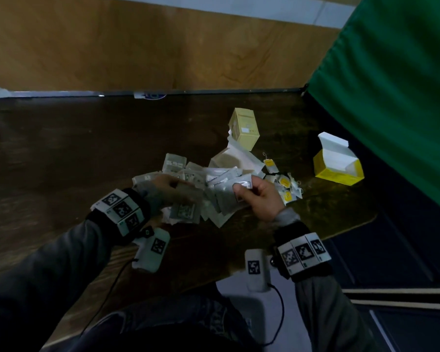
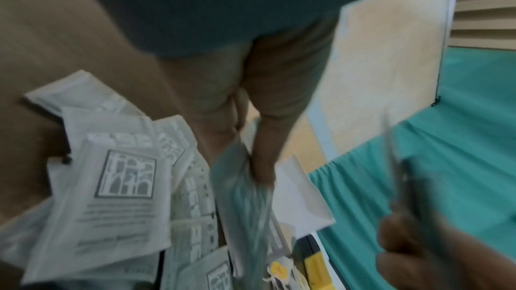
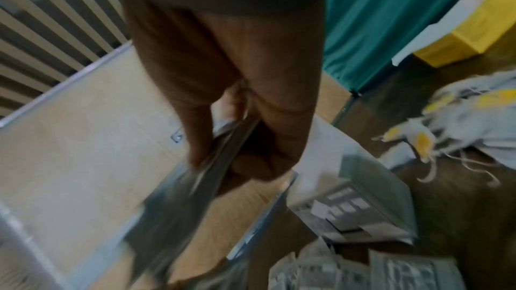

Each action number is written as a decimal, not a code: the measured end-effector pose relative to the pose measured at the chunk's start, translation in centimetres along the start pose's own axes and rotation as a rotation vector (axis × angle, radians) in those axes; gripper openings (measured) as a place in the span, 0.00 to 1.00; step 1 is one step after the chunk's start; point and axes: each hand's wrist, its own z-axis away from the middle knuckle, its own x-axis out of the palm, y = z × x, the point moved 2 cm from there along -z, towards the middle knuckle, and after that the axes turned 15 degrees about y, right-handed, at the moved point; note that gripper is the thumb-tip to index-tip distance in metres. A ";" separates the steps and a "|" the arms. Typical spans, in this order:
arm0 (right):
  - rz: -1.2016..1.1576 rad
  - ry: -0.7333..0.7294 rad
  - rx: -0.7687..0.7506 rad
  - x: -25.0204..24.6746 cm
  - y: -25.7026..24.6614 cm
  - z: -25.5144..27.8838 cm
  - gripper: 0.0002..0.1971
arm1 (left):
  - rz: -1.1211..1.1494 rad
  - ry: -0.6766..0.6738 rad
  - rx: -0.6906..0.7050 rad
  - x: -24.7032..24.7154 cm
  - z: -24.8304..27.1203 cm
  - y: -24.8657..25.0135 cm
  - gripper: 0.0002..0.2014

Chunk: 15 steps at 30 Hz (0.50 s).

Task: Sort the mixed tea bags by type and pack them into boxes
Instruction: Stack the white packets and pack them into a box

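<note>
A heap of grey foil tea sachets (image 1: 186, 174) lies mid-table, with yellow-tagged tea bags (image 1: 287, 190) at its right. My left hand (image 1: 179, 186) is blurred over the heap; in the left wrist view it (image 2: 251, 162) pinches one grey sachet (image 2: 245, 202) between thumb and fingers. My right hand (image 1: 241, 191) grips a fanned stack of grey sachets (image 1: 226, 196). The right wrist view shows that stack (image 3: 195, 184) clamped between its thumb and fingers (image 3: 195, 140). Behind the heap stands a beige box (image 1: 245, 128). An open yellow box (image 1: 338, 163) sits at the right.
A torn white pouch (image 1: 235, 160) lies between the heap and the beige box. Green cloth (image 1: 391, 97) hangs close behind the yellow box. The dark wooden table (image 1: 74, 148) has bare surface to the left; its near edge (image 1: 341, 229) runs just right of my right wrist.
</note>
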 end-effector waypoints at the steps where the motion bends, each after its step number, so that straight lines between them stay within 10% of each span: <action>1: 0.037 -0.072 -0.031 0.0 -0.5 0.2 0.04 | 0.035 0.016 0.004 0.0 -0.3 -0.2 0.13; 4: 0.248 -0.224 -0.182 1.5 -1.3 1.1 0.09 | 0.078 0.039 -0.034 1.0 -0.7 0.1 0.08; 10: 0.063 -0.021 -0.169 4.3 -1.0 0.5 0.09 | 0.605 -0.210 -0.220 3.9 0.7 1.2 0.26; 15: 0.066 -0.014 -0.235 5.8 -1.0 0.0 0.15 | 0.629 -0.249 -0.153 3.5 0.4 -0.3 0.14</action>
